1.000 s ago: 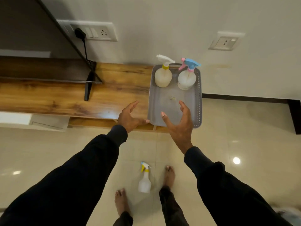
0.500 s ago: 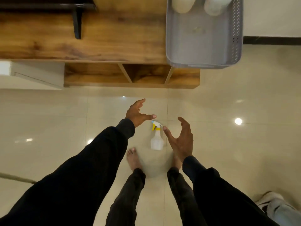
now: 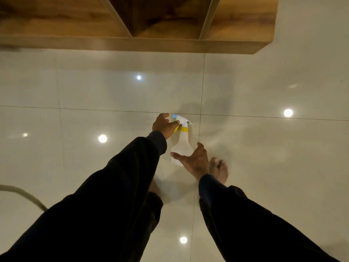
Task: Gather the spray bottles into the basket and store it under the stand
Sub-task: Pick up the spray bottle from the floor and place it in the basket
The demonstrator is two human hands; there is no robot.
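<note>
A white spray bottle (image 3: 182, 148) with a yellow collar and trigger stands on the glossy floor tiles, between my feet and the wooden stand (image 3: 132, 44). My left hand (image 3: 163, 125) curls around its sprayer head, thumb over the yellow trigger. My right hand (image 3: 194, 161) is spread open just in front of the bottle's base and covers its lower edge. The basket and the other bottles are out of view.
The stand's underside shows an open compartment (image 3: 166, 17) between two slanted dividers. My bare right foot (image 3: 220, 171) is next to the bottle. A grey cable (image 3: 22, 195) curves over the floor at the left.
The view has dropped from the basket on the stand to the floor. Both hands came down to the floor bottle; the left now holds its sprayer head.
</note>
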